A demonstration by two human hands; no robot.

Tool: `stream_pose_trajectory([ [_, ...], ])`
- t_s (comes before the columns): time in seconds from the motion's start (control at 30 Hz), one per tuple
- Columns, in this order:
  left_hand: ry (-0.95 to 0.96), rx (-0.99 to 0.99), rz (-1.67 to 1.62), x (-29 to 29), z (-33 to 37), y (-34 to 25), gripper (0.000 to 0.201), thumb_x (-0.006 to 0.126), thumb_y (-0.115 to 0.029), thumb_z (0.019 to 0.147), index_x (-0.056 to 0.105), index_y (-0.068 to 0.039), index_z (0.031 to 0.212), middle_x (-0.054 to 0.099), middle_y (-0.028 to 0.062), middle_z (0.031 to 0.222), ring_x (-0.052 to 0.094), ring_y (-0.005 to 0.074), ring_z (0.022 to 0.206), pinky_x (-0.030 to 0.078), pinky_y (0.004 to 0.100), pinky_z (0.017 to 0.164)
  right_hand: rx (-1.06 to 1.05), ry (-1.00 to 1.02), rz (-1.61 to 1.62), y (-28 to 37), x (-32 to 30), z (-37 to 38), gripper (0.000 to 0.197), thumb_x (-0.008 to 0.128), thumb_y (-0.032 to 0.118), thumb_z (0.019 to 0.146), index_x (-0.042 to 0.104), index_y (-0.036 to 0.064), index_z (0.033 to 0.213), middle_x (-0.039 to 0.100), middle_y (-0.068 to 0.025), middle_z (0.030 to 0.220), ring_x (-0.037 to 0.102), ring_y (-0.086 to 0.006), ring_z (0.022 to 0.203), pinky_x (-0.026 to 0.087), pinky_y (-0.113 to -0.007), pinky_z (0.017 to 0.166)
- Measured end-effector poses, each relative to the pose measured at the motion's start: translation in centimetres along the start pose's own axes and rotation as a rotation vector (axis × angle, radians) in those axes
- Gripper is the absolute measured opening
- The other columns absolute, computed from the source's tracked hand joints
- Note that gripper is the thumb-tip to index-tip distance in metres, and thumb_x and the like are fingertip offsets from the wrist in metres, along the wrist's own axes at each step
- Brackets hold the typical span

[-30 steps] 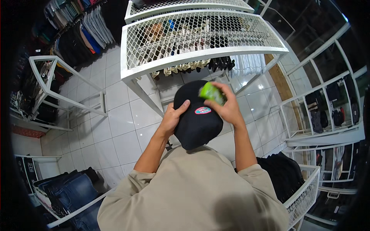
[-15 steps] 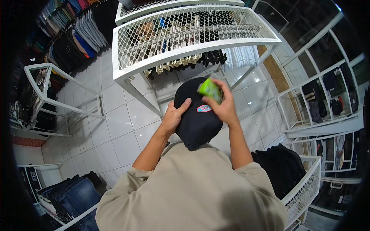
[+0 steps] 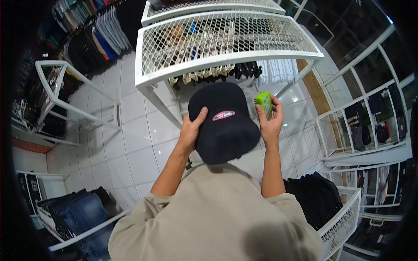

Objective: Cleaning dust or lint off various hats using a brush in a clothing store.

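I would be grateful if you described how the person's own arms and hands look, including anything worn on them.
The left hand and right hand are ungloved, and no watch or bracelet shows on either wrist. Both forearms are bare. A loose, plain beige shirt has wide sleeves ending around the elbows, with no markings visible on them.
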State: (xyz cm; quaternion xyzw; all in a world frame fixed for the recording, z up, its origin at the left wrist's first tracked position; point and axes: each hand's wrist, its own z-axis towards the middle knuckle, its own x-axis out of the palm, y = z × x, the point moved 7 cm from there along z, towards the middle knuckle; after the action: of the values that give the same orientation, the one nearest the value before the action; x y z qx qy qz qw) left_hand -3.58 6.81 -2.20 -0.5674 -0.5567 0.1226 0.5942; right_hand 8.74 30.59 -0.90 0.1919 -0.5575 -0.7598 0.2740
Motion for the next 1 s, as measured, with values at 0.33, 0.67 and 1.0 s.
stream_pose_trajectory([
  [0.33, 0.116, 0.297, 0.413, 0.9, -0.5, 0.3, 0.034, 0.069, -0.029, 0.102, 0.071, 0.004, 0.111, 0.073, 0.002, 0.093, 0.064, 0.0087, 0.08, 0.053, 0.0264, 0.072, -0.019, 0.203, -0.224, 0.8, 0.7, -1.7, 0.051, 0.081, 0.016, 0.088, 0.064, 0.0023, 0.134, 0.065, -0.0119, 0.12, 0.062, -0.0221, 0.11, 0.047, -0.032, 0.098],
  [0.67, 0.124, 0.372, 0.253, 1.0, -0.9, 1.7, 0.029, 0.067, -0.015, 0.102, 0.068, 0.002, 0.125, 0.073, 0.0029, 0.116, 0.064, 0.0099, 0.102, 0.05, 0.0261, 0.092, 0.031, 0.14, -0.449, -1.8, -3.4, -1.1, 0.044, 0.076, 0.026, 0.093, 0.067, -0.0002, 0.128, 0.068, -0.0156, 0.117, 0.066, -0.0245, 0.106, 0.049, -0.035, 0.093],
  [1.0, 0.085, 0.351, 0.325, 2.7, -0.3, 2.5, 0.032, 0.066, -0.02, 0.103, 0.068, 0.003, 0.125, 0.073, 0.0042, 0.112, 0.064, 0.0108, 0.099, 0.052, 0.0283, 0.088, -0.044, 0.07, -0.608, -2.5, -3.4, -0.8, 0.051, 0.081, 0.025, 0.089, 0.064, 0.0031, 0.133, 0.065, -0.0165, 0.119, 0.064, -0.0311, 0.108, 0.049, -0.039, 0.097],
])
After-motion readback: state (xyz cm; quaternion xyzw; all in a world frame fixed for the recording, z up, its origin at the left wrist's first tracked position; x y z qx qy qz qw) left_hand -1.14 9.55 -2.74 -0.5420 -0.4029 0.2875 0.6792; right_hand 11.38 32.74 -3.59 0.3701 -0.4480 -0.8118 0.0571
